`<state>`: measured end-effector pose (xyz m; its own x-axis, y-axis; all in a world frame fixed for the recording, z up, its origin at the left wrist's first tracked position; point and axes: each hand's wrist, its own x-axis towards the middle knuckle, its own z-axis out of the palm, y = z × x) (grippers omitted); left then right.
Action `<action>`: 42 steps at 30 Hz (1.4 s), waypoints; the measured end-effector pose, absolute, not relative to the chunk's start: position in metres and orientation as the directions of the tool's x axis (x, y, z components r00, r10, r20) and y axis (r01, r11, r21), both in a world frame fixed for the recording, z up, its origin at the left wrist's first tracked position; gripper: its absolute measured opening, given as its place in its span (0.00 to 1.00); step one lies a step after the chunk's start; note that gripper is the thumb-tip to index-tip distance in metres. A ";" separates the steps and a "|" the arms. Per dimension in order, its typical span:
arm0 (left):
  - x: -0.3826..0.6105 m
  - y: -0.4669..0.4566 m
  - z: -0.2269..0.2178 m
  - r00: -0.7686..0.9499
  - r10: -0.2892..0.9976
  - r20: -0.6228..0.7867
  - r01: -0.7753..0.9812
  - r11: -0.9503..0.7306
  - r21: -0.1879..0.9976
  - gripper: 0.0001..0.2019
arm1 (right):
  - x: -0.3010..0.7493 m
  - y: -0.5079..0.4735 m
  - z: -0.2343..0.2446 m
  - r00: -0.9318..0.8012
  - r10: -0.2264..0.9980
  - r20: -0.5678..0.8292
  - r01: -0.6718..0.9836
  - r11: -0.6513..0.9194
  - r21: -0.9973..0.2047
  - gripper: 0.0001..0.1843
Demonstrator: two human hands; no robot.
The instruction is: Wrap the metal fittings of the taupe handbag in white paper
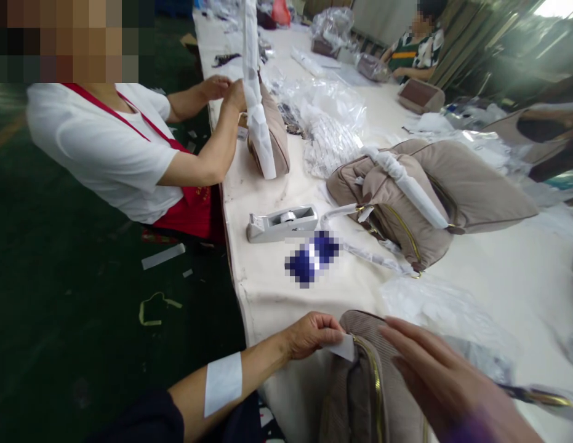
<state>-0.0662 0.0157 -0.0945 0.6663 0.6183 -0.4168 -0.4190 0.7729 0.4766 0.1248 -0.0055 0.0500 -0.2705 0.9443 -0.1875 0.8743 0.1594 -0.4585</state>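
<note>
A beige bag [360, 394] with a gold zipper stands at the near edge of the white table [498, 277]. My left hand [311, 333] is closed, pinching a small white paper piece [344, 347] against the bag's top edge. My right hand [434, 375] lies on the bag's right side with fingers stretched out flat. A white strip [223, 383] sticks to my left forearm.
A grey tape dispenser [281, 223] sits mid-table beside a blurred blue item [312, 258]. Finished beige bags [406, 197] with wrapped straps lie beyond. A person in white with a red apron handles a bag [270, 132] at left; another person sits far off. Plastic wrap [332, 117] litters the table.
</note>
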 end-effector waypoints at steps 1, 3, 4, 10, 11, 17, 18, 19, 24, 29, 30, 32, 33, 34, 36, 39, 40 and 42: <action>-0.066 0.015 -0.094 0.660 0.626 -0.415 -0.424 0.766 0.483 0.21 | 0.117 0.006 0.044 -0.354 0.907 -0.228 0.874 0.235 -0.425 0.15; -0.067 0.012 -0.094 0.640 0.643 -0.421 -0.436 0.755 0.490 0.20 | 0.101 0.025 0.030 -0.469 0.810 -0.352 0.867 0.346 -0.358 0.14; -0.069 0.011 -0.095 0.630 0.648 -0.427 -0.441 0.752 0.490 0.20 | 0.094 0.031 0.023 -0.485 0.774 -0.408 0.868 0.368 -0.334 0.15; -0.081 0.004 -0.107 0.591 0.647 -0.483 -0.442 0.760 0.477 0.21 | 0.069 0.028 0.008 -0.419 0.714 -0.561 0.908 0.343 -0.242 0.10; -0.084 0.004 -0.110 0.581 0.649 -0.491 -0.443 0.758 0.479 0.22 | 0.067 0.027 0.007 -0.388 0.723 -0.571 0.920 0.338 -0.197 0.10; -0.104 0.005 -0.126 0.466 0.707 -0.532 -0.443 0.707 0.551 0.26 | 0.070 0.025 -0.001 -0.371 0.750 -0.548 0.928 0.320 -0.191 0.10; -0.107 0.005 -0.127 0.447 0.716 -0.537 -0.437 0.698 0.568 0.26 | 0.073 0.025 -0.002 -0.376 0.752 -0.541 0.926 0.317 -0.204 0.10; -0.109 0.005 -0.128 0.433 0.723 -0.539 -0.429 0.691 0.582 0.26 | 0.075 0.024 -0.002 -0.376 0.756 -0.536 0.927 0.313 -0.208 0.10; -0.110 0.005 -0.129 0.426 0.728 -0.537 -0.384 0.683 0.621 0.25 | 0.079 0.021 -0.002 -0.352 0.769 -0.534 0.936 0.303 -0.181 0.10; -0.100 0.005 -0.123 0.455 0.722 -0.520 -0.370 0.685 0.628 0.25 | 0.072 0.022 0.000 -0.333 0.771 -0.543 0.941 0.307 -0.141 0.09; -0.097 0.006 -0.121 0.463 0.719 -0.518 -0.370 0.688 0.625 0.25 | 0.070 0.023 0.001 -0.332 0.771 -0.543 0.941 0.309 -0.137 0.10; -0.089 0.007 -0.116 0.475 0.711 -0.519 -0.370 0.696 0.615 0.25 | 0.066 0.024 0.002 -0.326 0.770 -0.549 0.943 0.308 -0.128 0.10; -0.085 0.008 -0.114 0.479 0.706 -0.522 -0.370 0.701 0.609 0.25 | 0.065 0.024 0.002 -0.322 0.767 -0.555 0.944 0.306 -0.125 0.10; -0.080 0.008 -0.111 0.486 0.699 -0.525 -0.366 0.708 0.604 0.25 | 0.064 0.024 0.001 -0.320 0.764 -0.560 0.945 0.303 -0.126 0.11; -0.071 0.008 -0.107 0.502 0.676 -0.539 -0.361 0.730 0.580 0.25 | 0.068 0.025 -0.001 -0.340 0.760 -0.553 0.939 0.303 -0.161 0.13; -0.061 0.007 -0.100 0.482 0.663 -0.573 -0.391 0.748 0.537 0.25 | 0.083 0.024 -0.003 -0.381 0.842 -0.382 0.917 0.293 -0.269 0.18; -0.059 0.006 -0.099 0.466 0.666 -0.583 -0.407 0.746 0.527 0.24 | 0.089 0.023 -0.004 -0.376 0.884 -0.278 0.911 0.298 -0.284 0.20; -0.056 0.006 -0.097 0.444 0.677 -0.587 -0.431 0.736 0.522 0.24 | 0.099 0.020 -0.004 -0.370 0.923 -0.104 0.902 0.331 -0.278 0.22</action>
<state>-0.0565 0.0055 -0.0970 0.4442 0.6767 -0.5872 -0.4315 0.7360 0.5217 0.0989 0.0202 -0.0036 -0.3704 0.9230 -0.1043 0.9020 0.3306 -0.2777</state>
